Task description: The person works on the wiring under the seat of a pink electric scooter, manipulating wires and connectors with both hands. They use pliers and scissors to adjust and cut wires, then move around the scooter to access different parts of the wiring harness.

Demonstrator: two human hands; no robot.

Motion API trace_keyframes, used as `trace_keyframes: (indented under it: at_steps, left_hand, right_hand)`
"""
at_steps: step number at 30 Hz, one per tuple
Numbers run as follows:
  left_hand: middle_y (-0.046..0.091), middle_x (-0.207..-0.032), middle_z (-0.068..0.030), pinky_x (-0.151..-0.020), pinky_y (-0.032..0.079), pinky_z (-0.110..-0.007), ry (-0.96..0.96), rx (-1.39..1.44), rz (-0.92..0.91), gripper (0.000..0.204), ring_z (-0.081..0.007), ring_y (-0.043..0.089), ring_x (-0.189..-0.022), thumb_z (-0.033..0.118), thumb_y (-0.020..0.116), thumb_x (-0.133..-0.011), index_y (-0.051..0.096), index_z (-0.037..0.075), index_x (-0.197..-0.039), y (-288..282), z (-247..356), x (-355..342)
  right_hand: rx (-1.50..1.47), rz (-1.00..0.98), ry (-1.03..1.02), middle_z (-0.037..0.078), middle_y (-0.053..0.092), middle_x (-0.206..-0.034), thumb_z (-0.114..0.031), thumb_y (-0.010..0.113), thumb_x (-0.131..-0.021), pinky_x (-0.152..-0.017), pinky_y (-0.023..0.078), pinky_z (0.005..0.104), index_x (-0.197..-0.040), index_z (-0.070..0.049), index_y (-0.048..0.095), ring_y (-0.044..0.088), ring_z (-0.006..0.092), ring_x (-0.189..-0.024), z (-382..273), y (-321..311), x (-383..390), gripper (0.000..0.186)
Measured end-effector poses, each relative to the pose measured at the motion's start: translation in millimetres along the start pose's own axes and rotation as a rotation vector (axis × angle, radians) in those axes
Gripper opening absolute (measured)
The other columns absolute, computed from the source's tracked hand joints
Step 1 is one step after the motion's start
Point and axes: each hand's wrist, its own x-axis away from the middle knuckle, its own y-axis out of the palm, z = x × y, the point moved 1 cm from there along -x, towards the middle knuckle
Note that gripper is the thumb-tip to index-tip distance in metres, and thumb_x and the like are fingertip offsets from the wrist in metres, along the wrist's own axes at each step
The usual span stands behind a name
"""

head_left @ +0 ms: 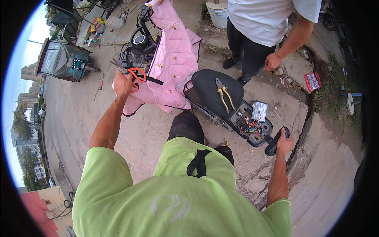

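My left hand [123,83] is closed around scissors with orange handles [139,72], the blades open and pointing away to the left. They are beside the pink quilted cover [173,59] draped over the front of an electric scooter. My right hand [284,143] grips the black padded backrest [272,148] at the scooter's rear. Yellow-handled pliers [224,94] lie on the black seat [205,85]. Behind the seat, a silver finned box [259,111] sits by a bundle of coloured wires [252,127] in an uncovered compartment.
Across the scooter stands a person in a white T-shirt [260,19], one hand hanging near the seat. A white bucket [218,15] stands behind. A red package [312,81] lies beyond a ground crack at right. A covered three-wheeler [59,59] is parked far left.
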Motion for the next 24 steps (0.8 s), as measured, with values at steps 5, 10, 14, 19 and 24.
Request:
trace_keyframes:
  at_steps: [5, 10, 14, 19, 24]
  left_hand:
    - [0.069, -0.107, -0.0282, -0.091, 0.049, -0.056, 0.016, -0.007, 0.035, 0.043, -0.048, 0.064, -0.104, 0.034, 0.068, -0.084, 0.06, -0.001, -0.108, -1, 6, 0]
    - [0.069, -0.104, -0.0281, -0.088, 0.05, -0.056, 0.027, 0.015, 0.022, 0.043, -0.0476, 0.065, -0.101, 0.034, 0.069, -0.085, 0.059, -0.002, -0.106, -3, 2, 1]
    - [0.069, -0.104, -0.028, -0.088, 0.05, -0.056, -0.008, -0.006, 0.006, 0.043, -0.0478, 0.065, -0.101, 0.035, 0.07, -0.085, 0.059, -0.002, -0.105, -4, 6, 1]
    - [0.068, -0.101, -0.0273, -0.088, 0.05, -0.056, 0.023, 0.012, 0.038, 0.042, -0.0483, 0.064, -0.1, 0.034, 0.071, -0.085, 0.058, -0.002, -0.105, 2, -10, 0]
    - [0.068, -0.101, -0.0264, -0.088, 0.049, -0.056, -0.002, 0.021, 0.014, 0.042, -0.0479, 0.064, -0.1, 0.034, 0.07, -0.085, 0.059, -0.001, -0.105, 1, -2, 2]
  right_hand:
    - [0.078, 0.02, 0.037, 0.027, 0.058, -0.141, -0.069, 0.068, -0.083, -0.11, 0.043, 0.0525, -0.144, 0.0, 0.057, 0.056, 0.0439, -0.13, 1, 0, 1, 0.093]
    - [0.057, 0.002, 0.093, 0.028, 0.056, -0.143, -0.069, 0.068, -0.082, -0.11, 0.043, 0.0521, -0.145, 0.001, 0.055, 0.055, 0.0441, -0.131, -6, -3, 5, 0.096]
    - [-0.001, -0.046, 0.054, 0.03, 0.057, -0.14, -0.068, 0.069, -0.082, -0.108, 0.044, 0.0526, -0.144, 0.002, 0.055, 0.055, 0.046, -0.129, -6, -7, 4, 0.094]
    - [0.019, -0.043, 0.031, 0.031, 0.058, -0.137, -0.066, 0.067, -0.084, -0.108, 0.044, 0.0521, -0.141, 0.004, 0.057, 0.056, 0.0469, -0.127, -11, -3, 4, 0.09]
    - [0.028, -0.066, -0.023, 0.029, 0.061, -0.133, -0.069, 0.066, -0.086, -0.106, 0.045, 0.0521, -0.135, 0.004, 0.061, 0.058, 0.0454, -0.125, 0, 0, -1, 0.089]
